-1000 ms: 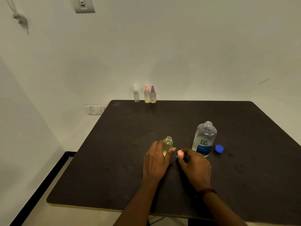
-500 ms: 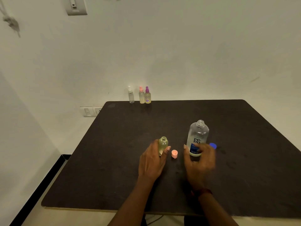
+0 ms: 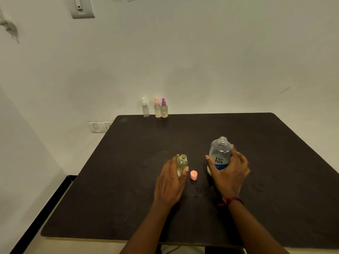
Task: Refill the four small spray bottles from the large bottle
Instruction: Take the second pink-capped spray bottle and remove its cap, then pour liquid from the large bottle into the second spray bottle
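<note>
Gripping uncapped yellowish small bottle [image 3: 182,164] and uncapped clear large bottle [image 3: 220,154].

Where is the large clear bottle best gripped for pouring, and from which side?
Around the wide body at the label, from its right side, much as the right hand grips the large bottle now. It is upright and uncapped, so the narrow neck should stay free for pouring; the open small bottle in the left hand and the pink cap sit to its left.
</note>
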